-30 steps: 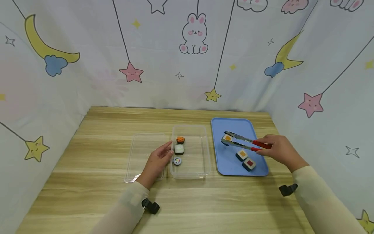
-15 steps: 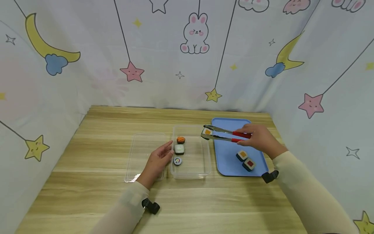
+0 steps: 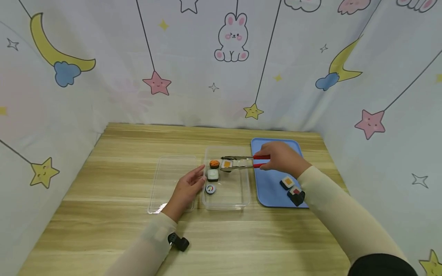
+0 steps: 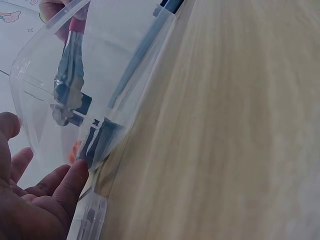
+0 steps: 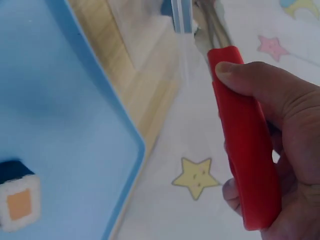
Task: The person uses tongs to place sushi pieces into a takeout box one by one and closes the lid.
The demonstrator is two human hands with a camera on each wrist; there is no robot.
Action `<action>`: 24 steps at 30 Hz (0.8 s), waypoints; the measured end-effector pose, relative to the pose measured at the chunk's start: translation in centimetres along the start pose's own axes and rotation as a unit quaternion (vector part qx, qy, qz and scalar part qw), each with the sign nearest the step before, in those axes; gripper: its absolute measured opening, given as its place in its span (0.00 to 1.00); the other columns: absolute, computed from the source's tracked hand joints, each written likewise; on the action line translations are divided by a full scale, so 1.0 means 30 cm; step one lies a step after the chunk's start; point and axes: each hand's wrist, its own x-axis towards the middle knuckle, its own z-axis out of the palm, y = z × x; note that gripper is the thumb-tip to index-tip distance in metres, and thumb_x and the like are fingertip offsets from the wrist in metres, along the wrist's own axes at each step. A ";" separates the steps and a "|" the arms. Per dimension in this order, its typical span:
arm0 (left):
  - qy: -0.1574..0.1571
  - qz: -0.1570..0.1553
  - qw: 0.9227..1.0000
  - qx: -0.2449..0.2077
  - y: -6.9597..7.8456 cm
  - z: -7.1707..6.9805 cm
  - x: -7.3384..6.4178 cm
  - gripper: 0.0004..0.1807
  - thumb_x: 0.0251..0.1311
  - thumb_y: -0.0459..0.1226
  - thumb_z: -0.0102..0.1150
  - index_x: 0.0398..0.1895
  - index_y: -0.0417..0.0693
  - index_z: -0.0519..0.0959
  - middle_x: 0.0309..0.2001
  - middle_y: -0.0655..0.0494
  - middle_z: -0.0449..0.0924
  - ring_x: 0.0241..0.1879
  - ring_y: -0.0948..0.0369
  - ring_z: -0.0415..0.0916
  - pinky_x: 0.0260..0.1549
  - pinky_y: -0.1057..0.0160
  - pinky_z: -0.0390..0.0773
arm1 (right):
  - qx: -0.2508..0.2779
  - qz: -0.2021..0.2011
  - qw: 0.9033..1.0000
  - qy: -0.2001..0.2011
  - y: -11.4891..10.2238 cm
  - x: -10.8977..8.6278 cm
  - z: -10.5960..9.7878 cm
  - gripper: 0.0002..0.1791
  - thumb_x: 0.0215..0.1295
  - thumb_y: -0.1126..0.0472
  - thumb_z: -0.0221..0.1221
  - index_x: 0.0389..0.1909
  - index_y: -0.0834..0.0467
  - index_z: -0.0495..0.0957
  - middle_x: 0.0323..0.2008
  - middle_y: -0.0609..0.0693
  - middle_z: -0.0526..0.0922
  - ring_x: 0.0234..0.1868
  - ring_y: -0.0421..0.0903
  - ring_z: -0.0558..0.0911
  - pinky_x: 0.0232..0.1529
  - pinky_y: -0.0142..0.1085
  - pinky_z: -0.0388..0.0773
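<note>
My right hand (image 3: pixel 283 158) grips the red handles of metal tongs (image 5: pixel 245 135). Between the tong tips is a square sushi piece with an orange centre (image 3: pixel 226 164), over the back part of the clear plastic box (image 3: pixel 238 191). Along the box's left side sit an orange-topped sushi piece (image 3: pixel 214 164), a white-topped one (image 3: pixel 213 175) and a round roll (image 3: pixel 210 189). My left hand (image 3: pixel 185 191) rests its fingertips against the box's left wall, its fingers loosely bent; the left wrist view shows the fingers (image 4: pixel 75 182) at the wall.
A blue tray (image 3: pixel 267 195) lies right of the box, bearing a sushi piece with an orange centre (image 3: pixel 287 182) and one with a red centre (image 3: pixel 295 190), partly hidden by the wrist camera. A clear lid (image 3: pixel 169 172) lies left of the box, under my left hand.
My right hand has carried the tongs and the sushi piece leftward from above the blue tray to the clear box. The left hand has stayed in place.
</note>
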 end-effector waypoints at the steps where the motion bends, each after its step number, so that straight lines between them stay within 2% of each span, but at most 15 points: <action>1: 0.000 0.000 1.000 0.001 0.001 0.000 0.000 0.30 0.73 0.40 0.63 0.76 0.51 0.71 0.69 0.41 0.74 0.66 0.48 0.75 0.56 0.61 0.79 | -0.008 0.000 1.000 -0.007 -0.007 0.012 0.000 0.22 0.56 0.53 0.78 0.52 0.49 0.90 0.35 0.38 0.82 0.37 0.42 0.80 0.39 0.39 0.81; 10: 0.003 -0.003 1.000 0.004 0.005 0.000 -0.003 0.30 0.73 0.40 0.63 0.76 0.52 0.71 0.69 0.42 0.74 0.66 0.48 0.75 0.56 0.62 0.79 | -0.059 -0.002 0.997 -0.052 -0.059 0.081 0.000 0.18 0.54 0.56 0.78 0.48 0.50 0.91 0.37 0.40 0.83 0.38 0.42 0.80 0.41 0.41 0.82; 18: 0.007 -0.001 1.000 0.005 -0.002 0.000 0.001 0.30 0.73 0.40 0.63 0.76 0.50 0.71 0.69 0.40 0.74 0.65 0.47 0.75 0.56 0.62 0.79 | -0.054 -0.001 0.997 -0.048 -0.060 0.084 0.004 0.19 0.53 0.55 0.79 0.48 0.50 0.91 0.37 0.40 0.84 0.38 0.41 0.81 0.41 0.40 0.82; 24: 0.007 0.011 1.000 0.004 -0.004 0.002 0.000 0.30 0.73 0.40 0.63 0.76 0.48 0.71 0.68 0.39 0.74 0.65 0.47 0.76 0.55 0.64 0.80 | -0.023 0.002 0.999 -0.031 -0.036 0.055 0.004 0.21 0.53 0.54 0.80 0.50 0.50 0.90 0.36 0.40 0.83 0.36 0.41 0.80 0.39 0.40 0.82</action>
